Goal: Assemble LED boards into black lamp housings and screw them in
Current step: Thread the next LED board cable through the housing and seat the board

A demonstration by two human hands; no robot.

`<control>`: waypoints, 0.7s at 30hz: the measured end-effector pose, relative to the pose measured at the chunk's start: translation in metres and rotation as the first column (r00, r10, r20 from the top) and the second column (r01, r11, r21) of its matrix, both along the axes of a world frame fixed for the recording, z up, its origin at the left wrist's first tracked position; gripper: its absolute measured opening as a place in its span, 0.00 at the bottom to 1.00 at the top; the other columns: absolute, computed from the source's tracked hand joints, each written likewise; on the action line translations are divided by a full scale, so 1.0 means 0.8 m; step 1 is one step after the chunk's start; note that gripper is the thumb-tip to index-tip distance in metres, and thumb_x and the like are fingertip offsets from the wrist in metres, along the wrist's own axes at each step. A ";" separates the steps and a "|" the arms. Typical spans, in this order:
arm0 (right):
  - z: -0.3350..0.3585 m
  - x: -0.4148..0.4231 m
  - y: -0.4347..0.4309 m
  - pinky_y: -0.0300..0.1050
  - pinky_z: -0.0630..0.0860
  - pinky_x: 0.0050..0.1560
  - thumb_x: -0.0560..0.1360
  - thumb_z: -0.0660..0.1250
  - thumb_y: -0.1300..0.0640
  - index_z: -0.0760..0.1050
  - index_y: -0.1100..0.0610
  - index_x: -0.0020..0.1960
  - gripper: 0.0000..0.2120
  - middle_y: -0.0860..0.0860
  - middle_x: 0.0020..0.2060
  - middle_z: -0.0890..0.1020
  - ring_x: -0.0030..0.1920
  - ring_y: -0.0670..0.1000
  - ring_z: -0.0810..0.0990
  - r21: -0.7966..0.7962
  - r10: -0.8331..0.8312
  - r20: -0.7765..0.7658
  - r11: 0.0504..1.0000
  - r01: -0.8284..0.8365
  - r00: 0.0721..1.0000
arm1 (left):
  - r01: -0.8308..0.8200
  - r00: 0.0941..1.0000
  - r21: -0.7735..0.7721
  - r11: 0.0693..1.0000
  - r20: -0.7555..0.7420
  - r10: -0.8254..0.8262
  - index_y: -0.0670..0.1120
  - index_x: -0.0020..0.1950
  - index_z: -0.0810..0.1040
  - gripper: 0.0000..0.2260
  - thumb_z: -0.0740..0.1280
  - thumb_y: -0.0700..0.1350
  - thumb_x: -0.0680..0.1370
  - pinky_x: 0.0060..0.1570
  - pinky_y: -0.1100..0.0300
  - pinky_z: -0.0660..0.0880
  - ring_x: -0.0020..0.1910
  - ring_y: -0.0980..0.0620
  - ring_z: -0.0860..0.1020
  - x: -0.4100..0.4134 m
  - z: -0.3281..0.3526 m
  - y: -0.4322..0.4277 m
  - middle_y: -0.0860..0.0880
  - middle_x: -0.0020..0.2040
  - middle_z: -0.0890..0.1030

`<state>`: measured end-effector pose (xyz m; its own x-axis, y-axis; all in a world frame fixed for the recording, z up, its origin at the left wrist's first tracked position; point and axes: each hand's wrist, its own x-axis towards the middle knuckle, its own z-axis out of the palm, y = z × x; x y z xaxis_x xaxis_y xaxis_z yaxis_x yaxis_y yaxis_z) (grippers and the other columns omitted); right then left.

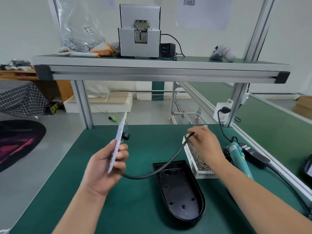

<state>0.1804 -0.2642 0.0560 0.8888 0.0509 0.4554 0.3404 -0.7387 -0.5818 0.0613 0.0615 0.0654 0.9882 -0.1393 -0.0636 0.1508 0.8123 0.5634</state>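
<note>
My left hand (108,168) holds a white LED board (118,141) edge-on, raised above the green bench mat. A black cable (168,164) runs from the board's lower end in a loop up to my right hand (206,146), which pinches its free end above the screw box. The black lamp housing (182,191), open side up and with nothing in it, lies on the mat below and between my hands; the cable crosses over its far end.
A white box of small screws (197,157) sits right of the housing. A teal electric screwdriver (239,156) with its black cord lies at the right edge. An upper shelf (160,66) carries a grey screw feeder (139,31) and a bag of screws (81,43).
</note>
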 end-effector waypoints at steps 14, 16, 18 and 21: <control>-0.007 -0.113 0.013 0.45 0.77 0.41 0.85 0.65 0.65 0.81 0.61 0.57 0.07 0.58 0.45 0.86 0.40 0.53 0.79 0.785 0.386 -0.070 0.590 -0.188 0.920 | -0.107 0.985 0.485 0.868 -0.067 0.159 0.39 0.64 0.81 0.13 0.64 0.46 0.86 0.48 0.55 0.79 0.46 0.51 0.86 0.004 -0.043 -0.082 0.46 0.54 0.88; -0.016 -0.112 0.014 0.45 0.78 0.40 0.84 0.65 0.66 0.81 0.62 0.57 0.07 0.57 0.45 0.86 0.40 0.52 0.80 0.781 0.390 -0.091 0.599 -0.178 0.916 | -0.111 0.982 0.507 0.855 -0.077 0.173 0.40 0.63 0.81 0.12 0.64 0.46 0.86 0.45 0.56 0.80 0.46 0.51 0.86 0.004 -0.045 -0.085 0.46 0.54 0.88; -0.021 -0.110 0.017 0.45 0.78 0.40 0.85 0.64 0.67 0.81 0.61 0.57 0.07 0.56 0.44 0.86 0.39 0.52 0.80 0.780 0.383 -0.101 0.603 -0.166 0.918 | -0.106 0.979 0.506 0.856 -0.096 0.178 0.40 0.63 0.81 0.12 0.64 0.46 0.86 0.44 0.56 0.80 0.45 0.51 0.86 0.004 -0.047 -0.089 0.46 0.54 0.88; -0.026 -0.107 0.022 0.43 0.79 0.39 0.85 0.64 0.67 0.80 0.60 0.57 0.07 0.56 0.45 0.87 0.39 0.51 0.81 0.775 0.375 -0.100 0.611 -0.164 0.922 | -0.078 0.981 0.458 0.885 -0.124 0.150 0.41 0.64 0.80 0.12 0.64 0.46 0.86 0.41 0.57 0.82 0.46 0.50 0.87 0.005 -0.047 -0.093 0.45 0.56 0.88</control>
